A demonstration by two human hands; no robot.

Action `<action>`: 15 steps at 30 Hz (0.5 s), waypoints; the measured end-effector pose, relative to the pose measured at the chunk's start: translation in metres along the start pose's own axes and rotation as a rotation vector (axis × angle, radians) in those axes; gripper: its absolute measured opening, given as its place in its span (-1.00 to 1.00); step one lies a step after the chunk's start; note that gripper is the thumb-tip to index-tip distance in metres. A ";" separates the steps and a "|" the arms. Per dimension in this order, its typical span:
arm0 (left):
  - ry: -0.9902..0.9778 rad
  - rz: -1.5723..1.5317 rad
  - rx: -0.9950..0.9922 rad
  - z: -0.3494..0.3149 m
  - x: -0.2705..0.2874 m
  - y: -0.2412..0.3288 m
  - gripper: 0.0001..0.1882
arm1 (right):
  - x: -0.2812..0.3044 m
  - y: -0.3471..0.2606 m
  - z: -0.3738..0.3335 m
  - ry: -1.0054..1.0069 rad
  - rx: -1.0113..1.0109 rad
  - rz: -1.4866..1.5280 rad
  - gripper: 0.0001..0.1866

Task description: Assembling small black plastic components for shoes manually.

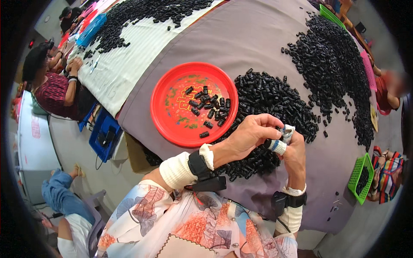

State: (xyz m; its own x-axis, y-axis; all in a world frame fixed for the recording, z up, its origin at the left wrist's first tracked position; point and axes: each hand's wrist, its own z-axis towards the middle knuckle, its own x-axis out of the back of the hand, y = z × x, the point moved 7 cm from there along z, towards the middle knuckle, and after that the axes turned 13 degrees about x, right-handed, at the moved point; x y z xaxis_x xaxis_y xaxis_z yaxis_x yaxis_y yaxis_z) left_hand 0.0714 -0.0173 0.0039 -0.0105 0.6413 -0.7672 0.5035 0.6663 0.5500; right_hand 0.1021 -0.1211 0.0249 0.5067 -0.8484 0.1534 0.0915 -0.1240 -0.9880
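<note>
My left hand point(251, 133) and my right hand point(294, 148) meet over a heap of small black plastic pieces point(266, 107) on a grey-covered table point(241, 38). Their fingertips pinch together around a small black piece, mostly hidden by the fingers. White cloth tape wraps two fingertips of my right hand. Both wrists wear white cuffs and black bands. A round red plate point(172, 109) lies left of the hands and holds several black pieces point(208, 107).
A larger pile of black pieces point(335, 69) stretches along the right. A green basket point(360, 177) hangs at the table's right edge. People sit at the left point(47, 86) and right point(387, 92). A blue crate point(103, 135) stands on the floor.
</note>
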 end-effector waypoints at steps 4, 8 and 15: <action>0.081 0.024 -0.014 0.000 0.009 -0.001 -0.85 | -0.007 0.006 -0.001 0.002 -0.042 -0.012 -0.78; 0.148 0.054 -0.028 -0.002 0.018 -0.002 -0.87 | -0.013 0.009 0.001 0.041 -0.019 0.058 -0.77; 0.015 -0.090 -0.038 -0.014 0.013 0.009 -0.79 | -0.015 0.007 0.005 0.051 -0.084 0.051 -0.76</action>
State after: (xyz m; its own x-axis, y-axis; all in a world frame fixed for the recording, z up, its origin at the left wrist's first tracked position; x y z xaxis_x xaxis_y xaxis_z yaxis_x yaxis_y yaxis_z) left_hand 0.0640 0.0021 0.0033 -0.0673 0.5839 -0.8090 0.4666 0.7351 0.4918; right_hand 0.0995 -0.1059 0.0159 0.4642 -0.8795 0.1046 -0.0060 -0.1212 -0.9926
